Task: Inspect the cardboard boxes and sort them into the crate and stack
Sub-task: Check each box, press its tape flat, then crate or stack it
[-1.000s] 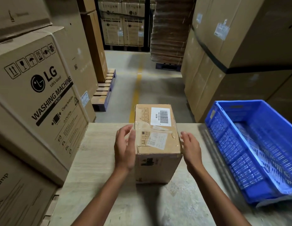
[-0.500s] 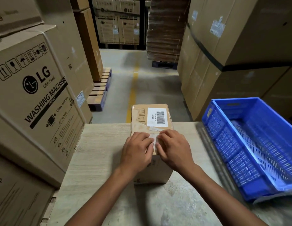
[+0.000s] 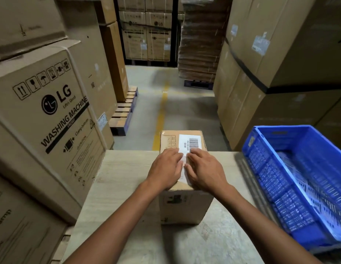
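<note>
Cardboard box (image 3: 184, 206) stands upright on the table (image 3: 118, 187), towards its far edge, near the blue crate (image 3: 270, 178) on its right but apart from it. Both hands lie palm-down on its top, the left hand (image 3: 165, 168) and right hand (image 3: 204, 170) side by side. Their fingers are nearly straight, pressing on the tape and lower label and gripping nothing. A second ago the hands flanked the box's sides and left the top uncovered. Half a second ago they had met on the near part of the top. Now the fingertips reach further forward, to the lower edge of the barcode label (image 3: 190, 142). This reads as inspection, feeling the seal. Sorting has not begun, and the box is not yet in the crate.
</note>
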The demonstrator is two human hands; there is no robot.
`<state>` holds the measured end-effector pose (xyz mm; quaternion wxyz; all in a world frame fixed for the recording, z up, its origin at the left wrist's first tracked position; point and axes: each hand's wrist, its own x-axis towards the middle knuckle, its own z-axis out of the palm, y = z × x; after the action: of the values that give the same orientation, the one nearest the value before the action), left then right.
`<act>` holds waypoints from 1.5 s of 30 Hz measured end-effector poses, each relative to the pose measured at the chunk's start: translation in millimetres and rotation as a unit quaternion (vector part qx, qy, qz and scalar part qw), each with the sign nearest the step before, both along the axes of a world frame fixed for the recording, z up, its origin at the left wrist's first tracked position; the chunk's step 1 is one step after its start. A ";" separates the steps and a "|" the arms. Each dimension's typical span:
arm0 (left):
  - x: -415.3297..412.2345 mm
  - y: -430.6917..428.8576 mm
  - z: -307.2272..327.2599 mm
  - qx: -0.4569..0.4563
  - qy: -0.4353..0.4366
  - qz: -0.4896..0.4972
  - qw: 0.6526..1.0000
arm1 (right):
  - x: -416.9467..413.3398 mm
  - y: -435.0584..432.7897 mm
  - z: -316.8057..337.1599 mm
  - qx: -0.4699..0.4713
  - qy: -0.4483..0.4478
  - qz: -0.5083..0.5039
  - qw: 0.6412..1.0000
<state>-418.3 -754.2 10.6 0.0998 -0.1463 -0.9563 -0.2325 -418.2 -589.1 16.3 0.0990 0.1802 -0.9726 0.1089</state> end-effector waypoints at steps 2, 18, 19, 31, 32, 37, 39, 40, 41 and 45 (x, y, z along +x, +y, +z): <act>-5.9 -0.9 2.7 -0.006 0.010 0.000 1.000 | -3.1 -4.1 -0.1 0.030 0.018 -0.004 0.999; -48.5 4.4 -0.6 -0.049 -0.058 0.043 0.996 | -52.3 -10.0 -3.3 0.043 -0.068 -0.026 0.996; -49.1 3.7 -2.9 -0.034 -0.054 0.048 0.997 | -51.1 -11.1 -3.6 0.037 -0.063 -0.024 0.997; -19.4 -7.6 -8.3 0.422 -0.258 0.200 0.846 | -35.1 22.1 -42.7 -0.476 -0.284 -0.185 0.811; -14.6 -6.3 -8.5 0.458 -0.269 0.181 0.827 | -26.9 22.7 -40.4 -0.498 -0.296 -0.179 0.795; 15.2 -8.7 -11.3 0.545 -0.281 0.116 0.781 | 23.1 19.3 -11.7 -0.578 -0.314 -0.154 0.737; 23.6 -10.8 -10.9 0.578 -0.281 0.094 0.760 | 34.2 18.1 -8.8 -0.592 -0.299 -0.142 0.735; 26.3 -11.6 -11.2 0.594 -0.279 0.081 0.750 | 37.7 16.6 -7.4 -0.599 -0.290 -0.139 0.733; 27.8 -12.9 -12.4 0.612 -0.275 0.066 0.738 | 40.6 15.2 -6.3 -0.610 -0.280 -0.138 0.728; 33.2 -18.0 -6.3 0.683 -0.216 0.091 0.691 | 41.2 12.1 -5.8 -0.678 -0.230 -0.154 0.681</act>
<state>-385.2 -772.2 4.3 -0.0168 0.1043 -0.5372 -0.8368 -377.0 -577.0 10.5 -0.0171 -0.1188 -0.6387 0.7600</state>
